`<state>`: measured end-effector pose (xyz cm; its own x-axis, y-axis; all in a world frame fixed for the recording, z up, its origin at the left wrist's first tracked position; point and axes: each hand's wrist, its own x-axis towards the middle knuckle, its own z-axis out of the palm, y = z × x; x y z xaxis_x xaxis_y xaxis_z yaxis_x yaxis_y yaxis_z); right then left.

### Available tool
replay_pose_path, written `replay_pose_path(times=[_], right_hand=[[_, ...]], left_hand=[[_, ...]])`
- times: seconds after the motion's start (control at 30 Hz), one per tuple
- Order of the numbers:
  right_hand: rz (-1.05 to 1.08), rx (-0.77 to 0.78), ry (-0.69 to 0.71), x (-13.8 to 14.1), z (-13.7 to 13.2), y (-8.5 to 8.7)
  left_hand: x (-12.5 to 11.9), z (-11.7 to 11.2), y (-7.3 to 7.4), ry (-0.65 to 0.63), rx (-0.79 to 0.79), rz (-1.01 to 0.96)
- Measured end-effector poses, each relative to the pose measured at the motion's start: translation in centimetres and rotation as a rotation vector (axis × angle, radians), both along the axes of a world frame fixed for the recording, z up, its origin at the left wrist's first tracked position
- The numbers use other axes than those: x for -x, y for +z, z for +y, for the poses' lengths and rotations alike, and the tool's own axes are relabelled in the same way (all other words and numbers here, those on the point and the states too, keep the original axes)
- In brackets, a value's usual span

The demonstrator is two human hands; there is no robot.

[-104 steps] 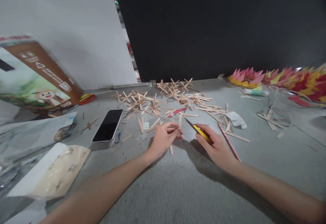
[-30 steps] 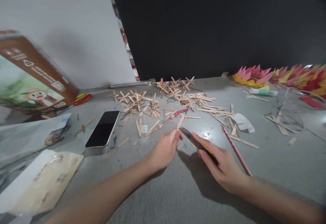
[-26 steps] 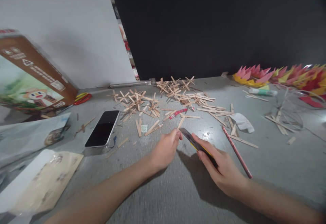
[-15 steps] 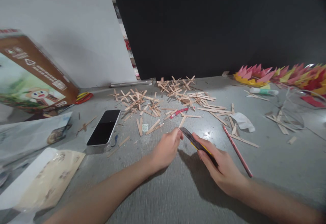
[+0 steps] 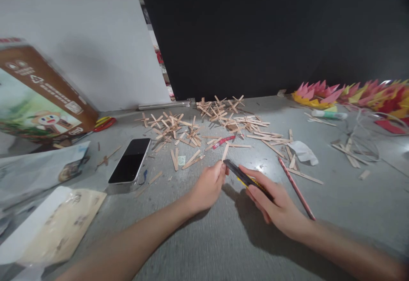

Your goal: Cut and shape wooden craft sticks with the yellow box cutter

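Between its fingertips, my left hand [image 5: 208, 186] pinches a thin wooden craft stick [image 5: 225, 151] whose far end points up and away from me. My right hand [image 5: 276, 204] is closed round a black and yellow utility knife [image 5: 244, 176]. The knife's tip reaches the stick close to my left fingers; whether the blade touches the wood I cannot tell. Beyond both hands lies a heap of crossed craft sticks [image 5: 172, 127], with loose sticks [image 5: 268, 136] to its right. A red wrapper strip [image 5: 223, 141] lies just past the held stick.
A phone [image 5: 130, 161] and a patterned packet [image 5: 60, 225] lie to the left, near a brown box [image 5: 73, 114]. On the right are a pink pencil [image 5: 297, 189], a crumpled tissue [image 5: 303, 152], a glue stick [image 5: 329, 114] and pink-yellow paper crowns [image 5: 316, 94]. A black panel [image 5: 271, 33] stands behind.
The craft stick in my left hand has turned slightly more upright. My right hand has shifted its grip on the knife, and the knife has tilted a little. Everything else lies as before.
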<state>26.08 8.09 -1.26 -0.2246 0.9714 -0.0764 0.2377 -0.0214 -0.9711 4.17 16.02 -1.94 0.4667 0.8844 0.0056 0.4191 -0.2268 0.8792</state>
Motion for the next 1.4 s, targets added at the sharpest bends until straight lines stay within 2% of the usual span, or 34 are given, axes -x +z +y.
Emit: replay_pose_path(times=[0.17, 0.3, 0.4, 0.47, 0.6, 0.7, 0.77, 0.83, 0.9, 0.97, 1.17, 1.4], right_hand=[[0.31, 0.173, -0.014, 0.2, 0.7, 0.4], [0.391, 0.199, -0.044, 0.0, 0.7, 0.4], [0.347, 0.064, -0.126, -0.3, 0.2, 0.1], [0.257, -0.046, -0.142, -0.4, 0.0, -0.1], [0.07, -0.178, -0.163, -0.3, 0.3, 0.1], [-0.007, -0.156, -0.238, -0.1, 1.1, 0.6], [-0.021, -0.122, -0.286, 0.0, 1.5, 0.9], [-0.028, -0.109, -0.305, 0.1, 1.7, 0.9], [-0.041, -0.107, -0.287, 0.3, 1.8, 1.0], [-0.054, -0.112, -0.264, 0.4, 1.7, 1.1], [-0.056, -0.096, -0.301, 0.7, 1.8, 1.0], [-0.021, -0.036, -0.33, 0.5, 1.9, 0.6]], left_hand=[[-0.1, -0.1, 0.3, 0.01, -0.029, 0.0], [-0.2, 0.0, 0.1, 0.039, -0.014, -0.026], [-0.3, 0.3, -0.3, 0.1, 0.076, -0.137], [-0.3, 0.5, -0.2, 0.095, 0.129, -0.203], [-0.1, 0.3, 0.8, 0.023, 0.218, -0.27], [0.2, -0.1, 1.8, -0.096, 0.316, -0.26], [0.3, -0.3, 2.2, -0.22, 0.268, -0.179], [0.3, -0.4, 2.3, -0.314, 0.109, -0.06], [0.2, -0.4, 2.2, -0.358, -0.059, 0.043], [0.0, -0.4, 1.9, -0.377, -0.134, 0.09], [-0.1, -0.5, 1.7, -0.332, -0.161, 0.107], [0.1, -0.4, 2.3, -0.387, -0.112, 0.127]])
